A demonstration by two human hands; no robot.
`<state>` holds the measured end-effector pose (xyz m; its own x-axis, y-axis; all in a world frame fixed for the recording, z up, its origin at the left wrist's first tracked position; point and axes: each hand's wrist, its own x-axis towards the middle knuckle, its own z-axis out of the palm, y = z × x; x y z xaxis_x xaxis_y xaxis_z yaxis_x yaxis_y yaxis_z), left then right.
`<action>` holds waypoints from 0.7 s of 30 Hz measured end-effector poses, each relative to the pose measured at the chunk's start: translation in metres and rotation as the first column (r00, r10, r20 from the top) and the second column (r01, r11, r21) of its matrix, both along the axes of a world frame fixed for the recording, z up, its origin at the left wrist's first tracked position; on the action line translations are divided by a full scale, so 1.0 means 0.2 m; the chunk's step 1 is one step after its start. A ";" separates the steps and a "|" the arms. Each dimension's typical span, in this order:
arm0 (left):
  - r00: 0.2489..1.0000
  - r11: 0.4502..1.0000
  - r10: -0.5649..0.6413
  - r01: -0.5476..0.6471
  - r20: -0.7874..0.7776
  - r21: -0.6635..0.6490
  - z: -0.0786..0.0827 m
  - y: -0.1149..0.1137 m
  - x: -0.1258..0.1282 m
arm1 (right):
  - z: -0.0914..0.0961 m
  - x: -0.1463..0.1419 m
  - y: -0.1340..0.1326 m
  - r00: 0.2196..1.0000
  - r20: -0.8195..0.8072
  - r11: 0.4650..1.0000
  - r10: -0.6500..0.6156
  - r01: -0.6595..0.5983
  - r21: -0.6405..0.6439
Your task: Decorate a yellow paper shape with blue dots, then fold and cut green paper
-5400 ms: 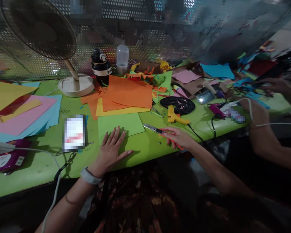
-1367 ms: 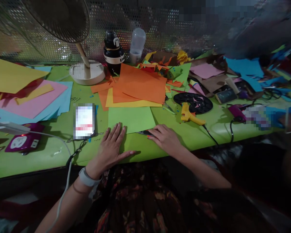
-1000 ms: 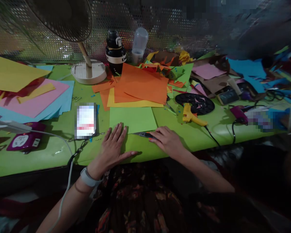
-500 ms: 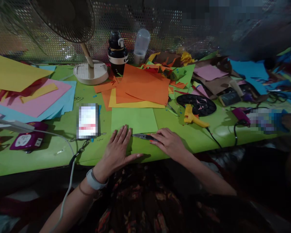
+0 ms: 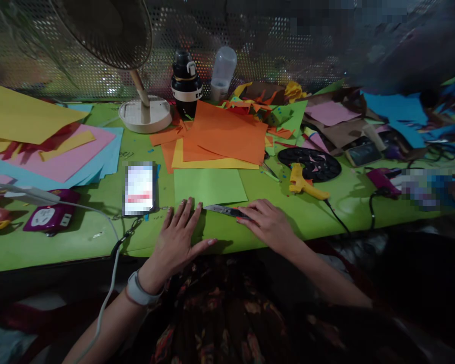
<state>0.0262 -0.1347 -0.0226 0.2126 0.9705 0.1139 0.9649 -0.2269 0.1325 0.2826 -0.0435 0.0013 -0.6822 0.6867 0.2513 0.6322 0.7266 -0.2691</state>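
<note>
My left hand (image 5: 179,235) lies flat on the green table with its fingers spread. Its fingertips are at the near left edge of a light green paper sheet (image 5: 208,186). In my right hand (image 5: 269,225) is a pair of scissors (image 5: 219,209) with closed grey blades and a reddish handle, mostly hidden by the fingers. The scissors lie low over the table, pointing left toward my left fingertips, just below the sheet's near edge. Orange sheets (image 5: 227,134) and a yellow sheet (image 5: 178,161) lie directly behind the green one.
A lit phone (image 5: 139,189) lies left of my hands, near a purple device (image 5: 51,212) and cable. Behind stand a fan (image 5: 146,116), a black bottle (image 5: 187,91) and a clear bottle (image 5: 223,73). Rightward are a yellow glue gun (image 5: 307,186), black palette (image 5: 311,164) and paper scraps.
My left hand has slid slightly left and down, away from the green sheet's edge. The scissors have shifted a little left and now show more clearly. The view has moved slightly.
</note>
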 end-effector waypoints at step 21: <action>0.998 0.999 -0.021 0.023 -0.066 0.032 -0.03 -0.02 -0.17 | -0.05 0.05 0.05 0.999 -0.007 0.998 -0.048 0.048 -0.040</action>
